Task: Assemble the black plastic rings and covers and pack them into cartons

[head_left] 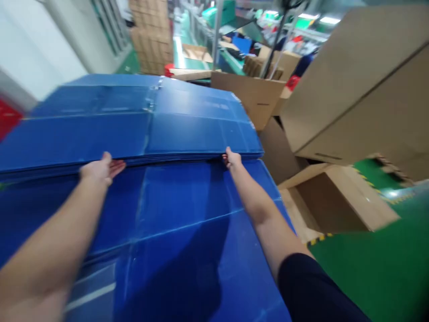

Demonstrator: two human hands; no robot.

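A stack of folded blue plastic sheets (201, 129) lies across the far half of a larger blue sheet surface (181, 197). My left hand (100, 171) is at the stack's near edge, thumb up and fingers stretched out to the right along the edge; it looks open. Farther right, my right hand (232, 158) pinches the same near edge, its thumb on top and fingers curled below. How many layers it grips is hidden. Creases and scuffs run over the blue sheets, and a shadow falls on the lower one.
An open cardboard box (365, 197) sits on the green floor (362, 268) at the right. Above it leans a large cardboard carton (355, 85). Brown cartons (150, 36) are stacked at the back left. Behind the sheets are a green conveyor line (187, 62) and metal posts.
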